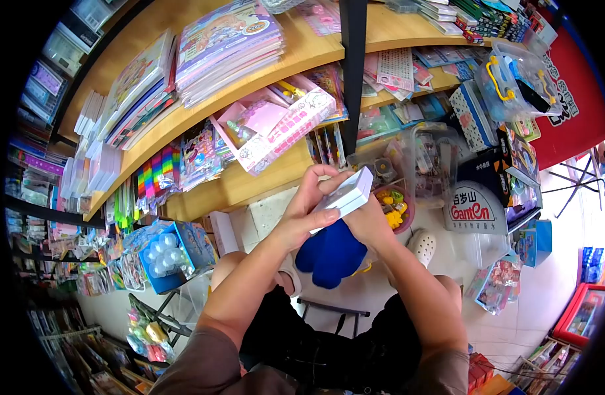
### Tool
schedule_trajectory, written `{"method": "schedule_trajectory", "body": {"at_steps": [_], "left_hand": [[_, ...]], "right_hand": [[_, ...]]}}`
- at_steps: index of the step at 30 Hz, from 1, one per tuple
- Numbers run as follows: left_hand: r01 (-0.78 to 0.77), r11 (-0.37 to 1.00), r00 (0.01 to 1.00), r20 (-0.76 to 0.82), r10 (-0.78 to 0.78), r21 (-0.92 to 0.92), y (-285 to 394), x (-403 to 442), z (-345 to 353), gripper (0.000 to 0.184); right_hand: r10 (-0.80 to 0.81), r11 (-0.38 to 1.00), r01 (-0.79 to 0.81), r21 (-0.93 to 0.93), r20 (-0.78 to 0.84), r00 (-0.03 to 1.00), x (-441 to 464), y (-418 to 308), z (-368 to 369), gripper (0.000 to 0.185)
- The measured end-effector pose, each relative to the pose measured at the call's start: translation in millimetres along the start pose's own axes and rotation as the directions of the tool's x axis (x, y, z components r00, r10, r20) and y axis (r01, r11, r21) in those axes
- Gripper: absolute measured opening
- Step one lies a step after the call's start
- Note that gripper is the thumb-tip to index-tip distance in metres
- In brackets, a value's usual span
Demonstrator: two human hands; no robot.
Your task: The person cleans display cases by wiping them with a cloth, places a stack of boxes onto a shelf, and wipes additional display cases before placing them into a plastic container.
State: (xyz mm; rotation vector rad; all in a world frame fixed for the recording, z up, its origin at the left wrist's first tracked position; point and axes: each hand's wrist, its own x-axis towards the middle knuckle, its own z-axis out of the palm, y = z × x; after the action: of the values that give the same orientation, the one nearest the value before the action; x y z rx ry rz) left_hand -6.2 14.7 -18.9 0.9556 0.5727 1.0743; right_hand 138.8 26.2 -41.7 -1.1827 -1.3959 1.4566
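Near the middle of the view, my left hand [307, 209] is closed on a flat white box [348, 193], its thumb along the near edge and its fingers at the far side. My right hand [368, 222] is right beside and partly under the box, touching or nearly touching it; its fingers are hidden. A blue cloth item [332, 255] hangs just below both hands, above my lap. Whether my right hand holds it, I cannot tell.
Wooden shelves [217, 193] with stacked books [230, 49] and a pink-white box [286, 131] stand ahead. Right of my hands are a pink tub [405, 227] with yellow toys, clear bins [434, 164] and a Ganten carton [473, 209]. A blue box [177, 253] stands left.
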Motion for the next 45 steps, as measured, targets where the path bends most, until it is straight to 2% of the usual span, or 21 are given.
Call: {"method": "schedule_trajectory", "body": {"at_steps": [1, 2, 5, 6, 7, 8, 11, 14, 20, 22, 24, 28, 35, 40, 45], "left_hand": [[0.002, 1.000, 1.000, 0.010, -0.003, 0.019, -0.4, -0.1, 1.0, 0.067], [0.012, 0.999, 1.000, 0.007, -0.012, 0.034, -0.8, -0.2, 1.7, 0.068], [0.006, 0.999, 1.000, -0.018, -0.005, 0.042, 1.8, 0.8, 6.2, 0.075], [-0.016, 1.000, 0.999, -0.033, 0.017, 0.017, 6.3, 1.6, 11.0, 0.080], [-0.035, 0.999, 0.998, -0.044, 0.034, -0.006, 11.1, 2.8, 14.9, 0.084], [-0.056, 0.998, 0.993, -0.108, 0.051, -0.040, 16.1, 4.8, 16.0, 0.087], [-0.041, 0.993, 0.993, -0.115, 0.028, -0.113, 14.5, -0.7, 2.8, 0.083], [-0.065, 0.984, 0.997, -0.038, 0.059, -0.165, 9.9, -1.5, -3.6, 0.079], [-0.106, 0.983, 0.990, -0.107, 0.091, -0.151, 8.2, -4.3, -6.1, 0.070], [0.008, 0.909, 0.992, -0.110, -0.059, -0.417, 8.1, -1.2, -9.3, 0.069], [0.105, 0.747, 0.984, -0.040, -0.174, -0.657, 12.2, 6.9, -12.3, 0.073], [0.185, 0.517, 0.979, 0.108, -0.174, -0.836, 8.8, 13.3, -20.6, 0.080], [0.237, 0.408, 0.968, 0.180, -0.174, -0.881, 8.2, 13.9, -19.4, 0.084], [0.252, 0.393, 0.966, 0.204, -0.160, -0.884, 5.0, 13.1, -18.7, 0.085], [0.283, 0.460, 0.957, 0.217, -0.193, -0.841, 4.6, 13.1, -16.4, 0.086]], "right_hand": [[0.007, 0.996, -0.009, 0.087, 0.023, 1.000, 1.5, -4.2, -1.3, 0.025], [-0.054, 0.990, 0.041, 0.132, 0.095, 0.994, 3.2, -11.4, -5.3, 0.027], [-0.021, 1.000, 0.020, 0.014, 0.072, 0.997, 3.3, -9.5, -9.0, 0.028], [0.132, 0.907, -0.098, -0.410, 0.055, 0.990, 2.3, -3.9, -11.4, 0.031], [0.266, 0.632, -0.199, -0.749, -0.031, 0.963, -0.6, -0.4, -12.8, 0.033], [0.305, 0.572, -0.213, -0.792, -0.036, 0.952, -3.8, 0.9, -13.3, 0.035], [0.193, 0.665, -0.152, -0.731, -0.029, 0.981, -5.3, 2.6, -16.9, 0.034], [0.207, 0.777, -0.173, -0.606, -0.014, 0.978, -4.9, -5.2, -36.4, 0.035], [0.161, 0.930, -0.119, -0.347, 0.094, 0.983, -8.6, -4.5, -44.5, 0.033], [0.153, 0.945, -0.111, -0.309, 0.116, 0.981, -9.6, -7.7, -43.5, 0.032], [0.159, 0.938, -0.117, -0.325, 0.105, 0.982, -8.2, -7.1, -44.2, 0.032], [0.154, 0.921, -0.116, -0.372, 0.074, 0.985, -5.5, 0.0, -48.5, 0.033], [0.160, 0.887, -0.128, -0.443, 0.034, 0.987, -8.0, 2.8, -54.5, 0.034], [0.129, 0.867, -0.120, -0.483, -0.014, 0.991, -7.4, 9.4, -61.8, 0.035], [0.114, 0.865, -0.121, -0.487, -0.044, 0.992, -7.0, 7.1, -67.7, 0.034]]}}
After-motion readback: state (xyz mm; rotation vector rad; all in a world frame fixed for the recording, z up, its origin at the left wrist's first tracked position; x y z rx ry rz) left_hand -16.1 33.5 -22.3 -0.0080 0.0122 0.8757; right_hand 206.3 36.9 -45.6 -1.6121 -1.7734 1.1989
